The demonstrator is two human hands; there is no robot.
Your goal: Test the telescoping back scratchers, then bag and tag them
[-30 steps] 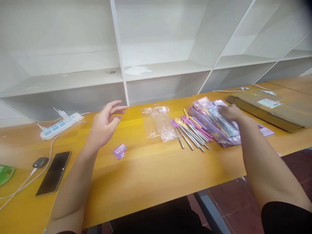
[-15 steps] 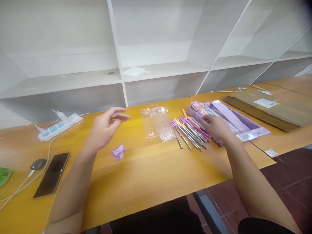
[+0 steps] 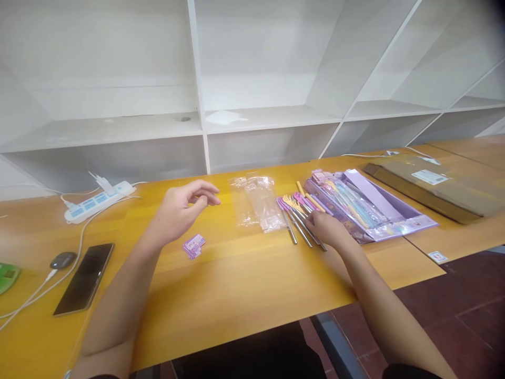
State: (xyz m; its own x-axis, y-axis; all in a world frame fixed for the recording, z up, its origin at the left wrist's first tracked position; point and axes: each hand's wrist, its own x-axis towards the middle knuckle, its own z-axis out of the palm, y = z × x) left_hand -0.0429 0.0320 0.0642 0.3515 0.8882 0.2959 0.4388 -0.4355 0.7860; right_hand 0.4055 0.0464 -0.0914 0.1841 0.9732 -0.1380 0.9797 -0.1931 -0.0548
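Observation:
My left hand (image 3: 183,210) hovers over the table, its fingers loosely curved and apart from the thumb, with nothing in it. Below it lies a small stack of purple printed cards (image 3: 193,246). My right hand (image 3: 327,227) is at a pile of slim silver sticks (image 3: 300,227) with pink and yellow looped ends. Its fingers are curled together on the pile, and the fingertips are hidden, so what they grip does not show. Clear plastic bags (image 3: 258,202) lie flat left of the pile. Just behind it are some yellow sticks (image 3: 315,202).
An open purple box (image 3: 414,217) holding bagged pastel sticks (image 3: 357,202) stands at the right. Beyond it lies a flat cardboard box (image 3: 453,195). On the left are a power strip (image 3: 98,202), a phone (image 3: 84,279) and a black case (image 3: 63,260) on a cable. White shelves line the back.
My right hand has moved left and toward me, from beside the purple box onto the silver sticks. My left hand remains raised in much the same pose. The view has shifted slightly.

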